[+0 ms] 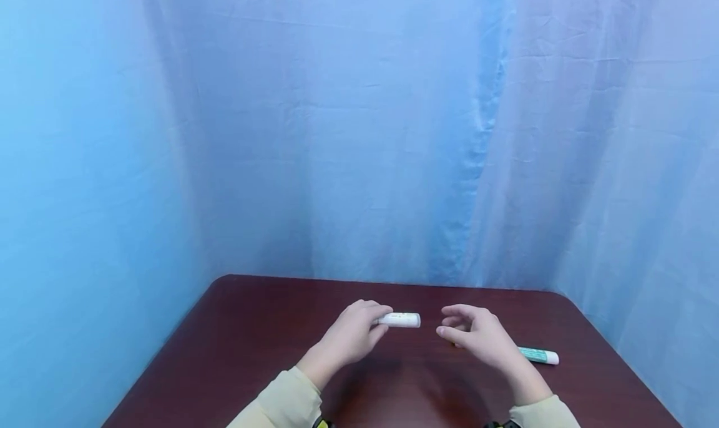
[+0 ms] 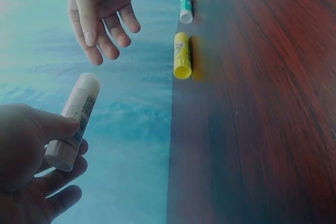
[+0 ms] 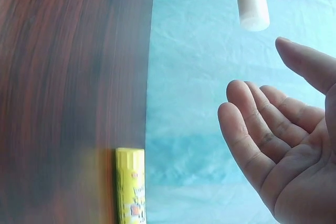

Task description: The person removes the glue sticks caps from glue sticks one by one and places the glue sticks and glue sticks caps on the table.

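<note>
A white glue stick (image 1: pixel 401 319) with a capped end is pinched between the thumb and fingers of my left hand (image 1: pixel 355 331), held above the table. Its printed label and barcode show in the left wrist view, where the white glue stick (image 2: pixel 79 116) points toward the other hand. Opposite its far end, my right hand (image 1: pixel 477 334) hovers with thumb and fingers apart and nothing between them. The right wrist view shows that palm, the right hand (image 3: pixel 289 145), just short of the white tube.
On the dark red wooden table (image 1: pixel 269 328) lie a yellow glue stick (image 2: pixel 182 56), mostly hidden by the right hand in the head view, and a green-and-white glue stick (image 1: pixel 538 355) farther right. Light blue curtains (image 1: pixel 365 135) hang around the table.
</note>
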`<state>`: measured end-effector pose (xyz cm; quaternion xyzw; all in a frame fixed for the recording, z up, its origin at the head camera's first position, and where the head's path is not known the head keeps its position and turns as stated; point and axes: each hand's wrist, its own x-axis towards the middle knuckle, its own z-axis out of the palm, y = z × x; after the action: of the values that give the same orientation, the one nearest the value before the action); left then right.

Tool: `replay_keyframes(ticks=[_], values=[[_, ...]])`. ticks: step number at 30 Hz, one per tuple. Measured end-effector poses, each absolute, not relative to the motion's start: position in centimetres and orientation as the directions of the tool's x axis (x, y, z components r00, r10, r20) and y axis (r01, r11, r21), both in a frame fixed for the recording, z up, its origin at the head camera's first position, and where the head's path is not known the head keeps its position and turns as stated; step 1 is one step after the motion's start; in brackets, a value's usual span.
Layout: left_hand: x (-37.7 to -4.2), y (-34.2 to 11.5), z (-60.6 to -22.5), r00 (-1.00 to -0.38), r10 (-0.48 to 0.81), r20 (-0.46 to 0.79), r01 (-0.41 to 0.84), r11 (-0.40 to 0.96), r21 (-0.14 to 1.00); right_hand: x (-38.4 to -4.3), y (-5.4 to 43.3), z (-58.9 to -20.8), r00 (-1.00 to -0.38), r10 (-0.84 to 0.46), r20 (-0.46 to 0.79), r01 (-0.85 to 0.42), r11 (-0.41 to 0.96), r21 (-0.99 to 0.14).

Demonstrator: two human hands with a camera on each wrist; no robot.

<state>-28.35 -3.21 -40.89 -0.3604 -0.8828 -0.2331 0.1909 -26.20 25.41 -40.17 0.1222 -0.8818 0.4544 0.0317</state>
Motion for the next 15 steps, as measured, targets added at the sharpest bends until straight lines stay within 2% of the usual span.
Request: replay_keyframes(ticks=[15], values=[[-27.5, -6.3, -42.1, -0.682, 0.496, 0.538, 0.710, 0.625, 0.324, -26.1, 22.8, -41.2, -0.956, -0.244, 0.163, -0.267, 0.492, -0.829]])
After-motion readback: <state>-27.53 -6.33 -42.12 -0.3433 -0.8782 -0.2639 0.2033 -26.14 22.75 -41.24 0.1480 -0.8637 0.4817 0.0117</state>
